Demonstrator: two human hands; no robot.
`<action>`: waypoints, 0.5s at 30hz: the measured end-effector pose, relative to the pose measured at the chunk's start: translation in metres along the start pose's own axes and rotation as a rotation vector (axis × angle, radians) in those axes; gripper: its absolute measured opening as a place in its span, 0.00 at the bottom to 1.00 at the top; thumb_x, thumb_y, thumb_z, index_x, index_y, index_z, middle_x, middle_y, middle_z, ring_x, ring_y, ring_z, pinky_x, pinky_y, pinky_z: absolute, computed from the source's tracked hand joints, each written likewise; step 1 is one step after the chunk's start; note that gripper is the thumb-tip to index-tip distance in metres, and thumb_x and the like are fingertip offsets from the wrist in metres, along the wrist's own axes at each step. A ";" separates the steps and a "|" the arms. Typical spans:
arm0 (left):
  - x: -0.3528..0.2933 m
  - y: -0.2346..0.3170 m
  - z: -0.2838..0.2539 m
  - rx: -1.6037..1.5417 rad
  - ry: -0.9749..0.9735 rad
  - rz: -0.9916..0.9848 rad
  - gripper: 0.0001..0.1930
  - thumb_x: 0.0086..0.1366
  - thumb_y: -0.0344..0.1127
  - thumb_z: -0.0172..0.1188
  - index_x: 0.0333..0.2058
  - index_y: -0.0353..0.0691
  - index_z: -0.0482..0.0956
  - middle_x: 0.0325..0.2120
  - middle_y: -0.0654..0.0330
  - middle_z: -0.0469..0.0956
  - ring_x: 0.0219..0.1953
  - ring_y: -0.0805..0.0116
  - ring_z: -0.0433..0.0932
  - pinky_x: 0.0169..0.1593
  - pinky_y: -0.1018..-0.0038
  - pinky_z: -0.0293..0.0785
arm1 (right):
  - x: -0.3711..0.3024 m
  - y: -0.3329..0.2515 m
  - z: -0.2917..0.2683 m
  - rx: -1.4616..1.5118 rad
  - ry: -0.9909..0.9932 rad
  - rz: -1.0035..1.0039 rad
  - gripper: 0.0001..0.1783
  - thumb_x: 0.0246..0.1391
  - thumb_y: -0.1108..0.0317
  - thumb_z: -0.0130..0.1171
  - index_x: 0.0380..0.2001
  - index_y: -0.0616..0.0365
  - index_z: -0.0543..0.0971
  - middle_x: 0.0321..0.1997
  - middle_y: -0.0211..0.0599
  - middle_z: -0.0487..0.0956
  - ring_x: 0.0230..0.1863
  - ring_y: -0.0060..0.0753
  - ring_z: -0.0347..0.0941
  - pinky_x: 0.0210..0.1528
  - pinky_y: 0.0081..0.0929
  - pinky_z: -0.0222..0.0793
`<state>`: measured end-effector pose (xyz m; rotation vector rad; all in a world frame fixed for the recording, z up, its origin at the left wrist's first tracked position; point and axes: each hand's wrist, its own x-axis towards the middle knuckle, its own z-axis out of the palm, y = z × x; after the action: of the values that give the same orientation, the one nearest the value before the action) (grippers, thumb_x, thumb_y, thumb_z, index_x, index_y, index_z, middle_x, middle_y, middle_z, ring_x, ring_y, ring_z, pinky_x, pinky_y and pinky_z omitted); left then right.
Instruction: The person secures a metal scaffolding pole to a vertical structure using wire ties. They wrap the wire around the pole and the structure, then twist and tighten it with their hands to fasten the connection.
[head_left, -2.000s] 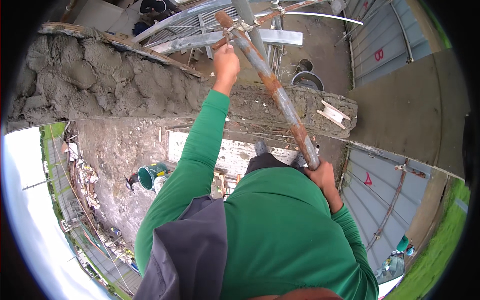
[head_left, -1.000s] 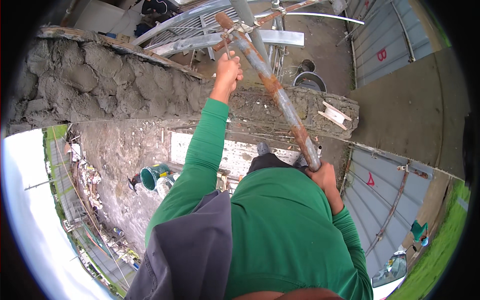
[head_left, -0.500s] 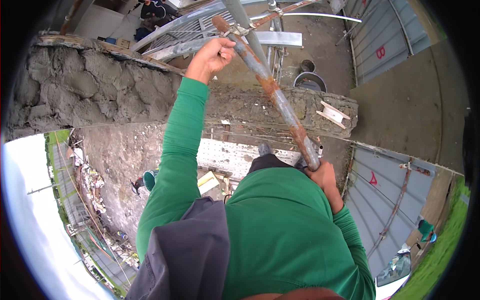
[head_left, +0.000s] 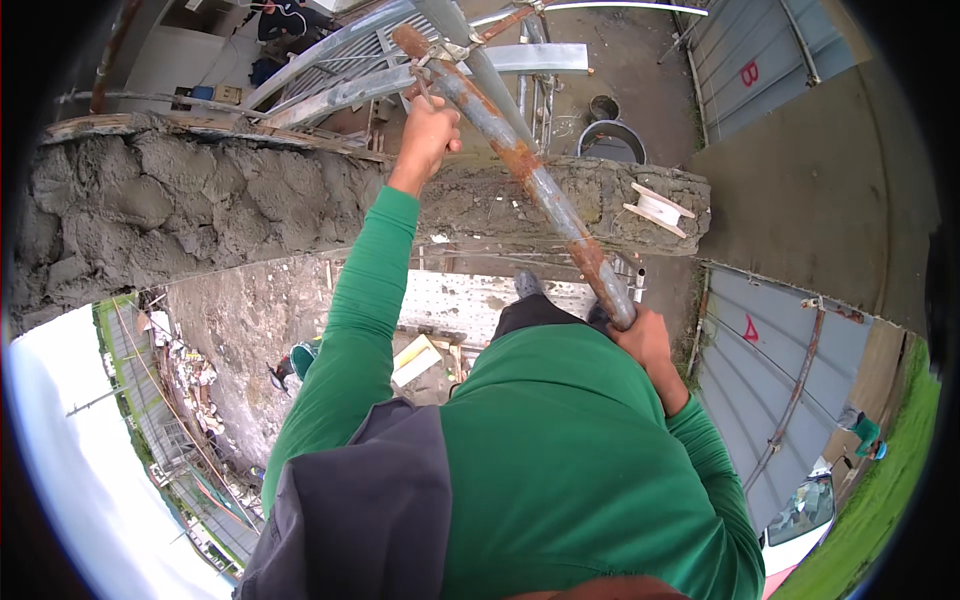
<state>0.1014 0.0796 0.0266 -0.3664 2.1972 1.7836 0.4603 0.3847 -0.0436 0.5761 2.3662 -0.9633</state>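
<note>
A rusty steel scaffold pipe (head_left: 545,185) slants across in front of me, from the upper left down to my waist. My right hand (head_left: 648,345) is closed round its lower end. Near the upper end, a clamp (head_left: 455,50) sits where this pipe crosses a grey pipe (head_left: 490,75). Just below that end, my left hand (head_left: 428,138) is closed on a short, thin metal piece (head_left: 423,88) that reaches up toward the pipe. Its lower part is hidden in my fingers, and I cannot tell its exact kind.
A mortar-covered wall top (head_left: 150,200) runs across ahead, with a white spool (head_left: 659,209) on its right part. Beyond it are a round tub (head_left: 612,142) and metal beams (head_left: 350,95). A white perforated plank (head_left: 450,300) lies below. Grey metal sheeting (head_left: 770,370) stands at the right.
My left hand has turned and sits a little lower, with the thin metal piece now showing above it. The pipe's upper end has shifted left; my right hand stays at its lower end.
</note>
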 end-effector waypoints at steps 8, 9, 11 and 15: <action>0.066 -0.167 -0.037 0.833 0.251 0.560 0.10 0.68 0.26 0.55 0.45 0.31 0.68 0.35 0.38 0.79 0.40 0.25 0.78 0.49 0.43 0.73 | 0.000 -0.009 -0.006 0.035 -0.041 0.090 0.29 0.42 0.55 0.77 0.45 0.61 0.86 0.38 0.62 0.86 0.44 0.64 0.84 0.50 0.51 0.81; 0.060 -0.147 -0.008 0.785 0.211 0.489 0.10 0.68 0.27 0.56 0.45 0.31 0.69 0.32 0.40 0.79 0.39 0.25 0.77 0.48 0.44 0.73 | 0.001 -0.016 -0.009 0.038 -0.039 0.118 0.29 0.42 0.55 0.78 0.45 0.61 0.86 0.38 0.62 0.86 0.44 0.64 0.84 0.50 0.51 0.81; 0.050 -0.137 0.016 0.664 0.185 0.476 0.09 0.69 0.28 0.57 0.44 0.35 0.69 0.26 0.50 0.75 0.31 0.41 0.78 0.38 0.51 0.75 | -0.001 -0.015 -0.011 0.035 -0.034 0.123 0.28 0.42 0.55 0.78 0.45 0.61 0.86 0.37 0.62 0.86 0.44 0.65 0.84 0.49 0.52 0.81; 0.033 -0.119 0.011 -0.207 -0.065 -0.059 0.08 0.71 0.28 0.55 0.47 0.38 0.69 0.24 0.63 0.69 0.24 0.67 0.72 0.29 0.67 0.70 | 0.002 -0.011 -0.009 0.034 -0.072 0.114 0.28 0.43 0.54 0.76 0.47 0.57 0.86 0.40 0.60 0.86 0.45 0.64 0.84 0.50 0.52 0.81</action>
<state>0.1157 0.0662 -0.0956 -0.4073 1.9428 1.9671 0.4499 0.3848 -0.0337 0.6702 2.2320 -0.9591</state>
